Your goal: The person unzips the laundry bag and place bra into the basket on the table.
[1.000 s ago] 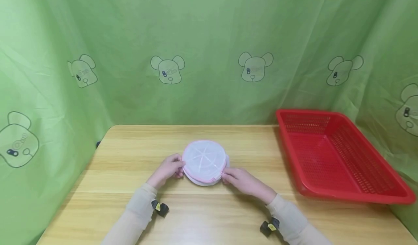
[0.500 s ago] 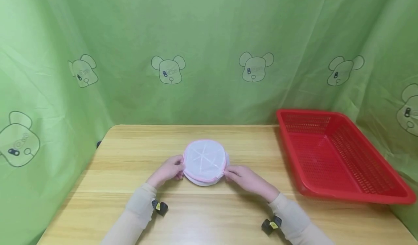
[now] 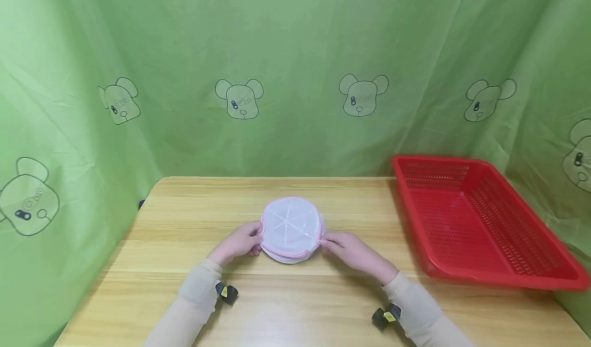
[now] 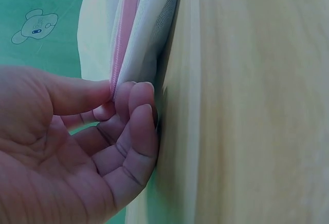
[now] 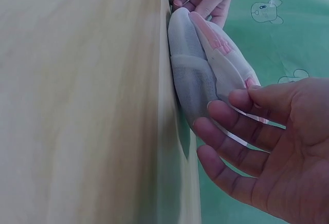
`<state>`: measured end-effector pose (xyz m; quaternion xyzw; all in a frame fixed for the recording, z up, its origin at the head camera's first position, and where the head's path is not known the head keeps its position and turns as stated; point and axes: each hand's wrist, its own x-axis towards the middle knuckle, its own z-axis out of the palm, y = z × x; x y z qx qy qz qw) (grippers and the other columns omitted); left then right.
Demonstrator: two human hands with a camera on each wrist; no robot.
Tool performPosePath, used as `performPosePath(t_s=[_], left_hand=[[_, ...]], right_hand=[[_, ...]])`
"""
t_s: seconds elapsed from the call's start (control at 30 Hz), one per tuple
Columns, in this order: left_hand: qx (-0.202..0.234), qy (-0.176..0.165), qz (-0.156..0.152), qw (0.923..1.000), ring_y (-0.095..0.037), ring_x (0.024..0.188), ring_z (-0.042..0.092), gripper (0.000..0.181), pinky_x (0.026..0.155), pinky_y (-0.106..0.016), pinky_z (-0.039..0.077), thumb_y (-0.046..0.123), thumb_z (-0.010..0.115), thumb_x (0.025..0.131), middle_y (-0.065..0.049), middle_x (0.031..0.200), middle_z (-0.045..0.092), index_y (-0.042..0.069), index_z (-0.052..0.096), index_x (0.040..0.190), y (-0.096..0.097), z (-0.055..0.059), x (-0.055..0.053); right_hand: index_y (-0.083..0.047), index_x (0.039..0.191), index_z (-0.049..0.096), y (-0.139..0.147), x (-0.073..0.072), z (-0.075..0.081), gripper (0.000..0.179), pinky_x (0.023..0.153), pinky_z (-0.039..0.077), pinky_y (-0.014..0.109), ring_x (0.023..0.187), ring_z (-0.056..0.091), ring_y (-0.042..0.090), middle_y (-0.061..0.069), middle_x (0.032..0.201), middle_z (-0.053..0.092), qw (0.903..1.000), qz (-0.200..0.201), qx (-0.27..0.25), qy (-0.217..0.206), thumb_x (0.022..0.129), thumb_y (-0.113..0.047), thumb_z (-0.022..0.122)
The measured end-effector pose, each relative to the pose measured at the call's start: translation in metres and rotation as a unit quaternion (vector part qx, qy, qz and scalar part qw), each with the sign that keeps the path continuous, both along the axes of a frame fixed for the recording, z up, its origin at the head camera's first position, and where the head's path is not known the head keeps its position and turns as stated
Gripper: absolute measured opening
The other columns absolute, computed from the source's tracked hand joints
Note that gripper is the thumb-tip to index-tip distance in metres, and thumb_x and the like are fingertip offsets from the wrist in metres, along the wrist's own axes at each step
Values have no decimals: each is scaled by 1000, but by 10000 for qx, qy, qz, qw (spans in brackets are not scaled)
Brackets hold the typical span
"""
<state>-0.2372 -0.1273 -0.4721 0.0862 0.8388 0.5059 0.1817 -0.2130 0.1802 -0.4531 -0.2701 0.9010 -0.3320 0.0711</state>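
Observation:
A round white mesh wash bag [image 3: 290, 225] with a pink zipper [image 4: 126, 39] lies flat on the wooden table [image 3: 295, 306]. Its top has seams radiating from the middle. At its left edge my left hand [image 3: 238, 241] pinches the rim by the zipper, thumb above and fingers curled beneath. On the right side, the thumb and forefinger of my right hand [image 3: 354, 254] pinch the zipper's pull end, while the other fingers [image 5: 226, 136] spread loosely next to the bag. In the right wrist view, a gap in the zipper shows along the front. The bag's inside is hidden.
A large red plastic basket [image 3: 427, 254] with slotted sides stands at the table's right. Green curtains [image 3: 295, 39] printed with bear heads hang behind and at both sides. Each forearm wears a small black wrist camera [image 3: 383, 317].
My right hand has crept slightly right and away from me along the bag's edge, pinching the zipper pull. My left hand stays at the left rim.

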Motion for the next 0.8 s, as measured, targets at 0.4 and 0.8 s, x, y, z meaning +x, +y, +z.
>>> performPosePath(t_s=[0.4,0.8], left_hand=[[-287,119,-376,9988,-17,66,56,18,60,-26,51,6,49,98,-7,76,56,9,41,82,0,4,2],[-337,284,-674,9968,-17,66,57,19,60,-28,52,5,49,98,-8,75,57,8,40,81,-2,4,1]], right_hand=[[-14,101,70,4,-3,3,22,89,54,42,89,65,13,3,90,72,9999,-24,-26,150,101,-24,51],[-14,90,69,7,-5,9,20,81,54,34,85,64,13,7,89,72,9989,-420,-98,206,99,-23,54]])
